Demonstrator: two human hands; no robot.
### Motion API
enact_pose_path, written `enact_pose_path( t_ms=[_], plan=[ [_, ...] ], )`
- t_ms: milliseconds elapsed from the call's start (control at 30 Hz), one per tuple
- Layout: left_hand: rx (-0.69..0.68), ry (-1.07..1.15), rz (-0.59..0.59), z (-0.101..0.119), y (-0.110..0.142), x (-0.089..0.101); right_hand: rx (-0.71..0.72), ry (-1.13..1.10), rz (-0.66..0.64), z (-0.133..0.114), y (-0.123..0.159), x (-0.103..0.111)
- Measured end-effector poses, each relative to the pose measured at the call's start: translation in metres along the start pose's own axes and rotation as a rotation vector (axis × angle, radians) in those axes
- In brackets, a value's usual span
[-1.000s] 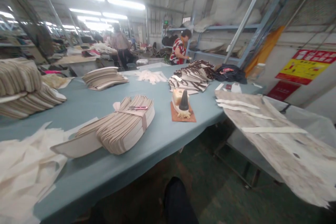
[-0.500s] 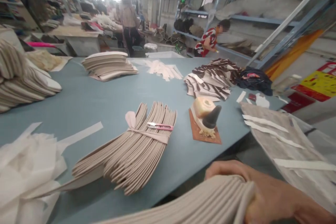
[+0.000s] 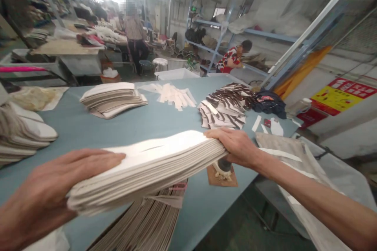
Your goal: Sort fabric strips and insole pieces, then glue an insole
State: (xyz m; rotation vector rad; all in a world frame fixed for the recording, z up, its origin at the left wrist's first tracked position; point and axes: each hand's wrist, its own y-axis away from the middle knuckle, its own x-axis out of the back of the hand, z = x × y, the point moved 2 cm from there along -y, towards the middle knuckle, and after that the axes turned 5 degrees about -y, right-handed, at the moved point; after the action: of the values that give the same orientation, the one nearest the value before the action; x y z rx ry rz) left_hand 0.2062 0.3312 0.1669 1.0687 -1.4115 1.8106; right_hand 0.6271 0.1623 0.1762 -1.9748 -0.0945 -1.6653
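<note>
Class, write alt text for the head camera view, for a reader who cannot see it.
Two bare hands, left hand and right hand, hold a thick stack of pale cut fabric pieces by its ends above a blue-grey table. A tied bundle lies beneath, other stacks further back, and two people work in the background.

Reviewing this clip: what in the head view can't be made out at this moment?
- Tied bundle on the table: mostly hidden under the held stack; its lower end is cut off by the bottom edge.
- Brown board and what stands on it: largely covered by the right hand and the stack.
- Left hand: fingers under the stack are hidden.
- Yellow wall sign: print too small to read.
- Far tables: blurred.
</note>
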Motion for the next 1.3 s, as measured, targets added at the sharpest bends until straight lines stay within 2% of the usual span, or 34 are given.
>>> enact_pose_path(
  t_ms=[67, 133, 200, 267, 333, 400, 533, 667, 767, 833, 900, 1000, 1067, 1167, 1233, 1300],
  plan=[
    [-0.081, -0.010, 0.037, -0.020, -0.039, -0.025, 0.026, 0.037, 0.034, 0.043, -0.004, -0.020],
    [-0.102, 0.008, 0.049, -0.041, -0.072, -0.058, 0.028, 0.049, 0.027, 0.085, -0.007, -0.044],
    [-0.072, 0.029, 0.010, -0.060, -0.094, -0.095, 0.007, 0.070, -0.043, 0.122, -0.009, -0.072],
    [-0.027, 0.043, -0.073, -0.078, -0.105, -0.133, -0.024, 0.135, -0.154, 0.152, -0.011, -0.100],
    [0.020, 0.061, -0.144, -0.094, -0.105, -0.166, -0.047, 0.208, -0.249, 0.175, -0.015, -0.126],
    [0.035, 0.076, -0.157, -0.110, -0.100, -0.194, -0.057, 0.246, -0.301, 0.193, -0.022, -0.147],
    [0.005, 0.048, -0.130, -0.143, -0.093, -0.232, -0.064, 0.261, -0.349, 0.220, -0.036, -0.180],
    [0.001, -0.009, -0.208, -0.167, -0.085, -0.265, -0.062, 0.273, -0.420, 0.230, -0.037, -0.206],
    [-0.074, 0.004, -0.283, -0.161, -0.069, -0.288, 0.010, 0.230, -0.543, 0.226, -0.027, -0.217],
    [-0.143, 0.012, -0.347, -0.147, -0.057, -0.298, 0.110, 0.185, -0.677, 0.221, -0.022, -0.217],
    [-0.179, -0.007, -0.420, -0.133, -0.050, -0.300, 0.190, 0.158, -0.802, 0.218, -0.024, -0.212],
    [-0.207, -0.019, -0.526, -0.125, -0.049, -0.294, 0.186, 0.136, -0.923, 0.214, -0.044, -0.200],
    [-0.224, 0.035, -0.544, -0.127, -0.052, -0.290, 0.050, 0.069, -0.989, 0.210, -0.061, -0.195],
    [-0.208, 0.159, -0.437, -0.132, -0.054, -0.289, -0.284, -0.013, -1.010, 0.205, -0.082, -0.195],
    [-0.069, 0.201, -0.342, -0.133, -0.058, -0.287, -0.479, 0.005, -0.984, 0.204, -0.090, -0.198],
    [0.228, 0.181, -0.308, -0.136, -0.067, -0.282, -0.651, 0.053, -0.941, 0.205, -0.092, -0.200]
  ],
)
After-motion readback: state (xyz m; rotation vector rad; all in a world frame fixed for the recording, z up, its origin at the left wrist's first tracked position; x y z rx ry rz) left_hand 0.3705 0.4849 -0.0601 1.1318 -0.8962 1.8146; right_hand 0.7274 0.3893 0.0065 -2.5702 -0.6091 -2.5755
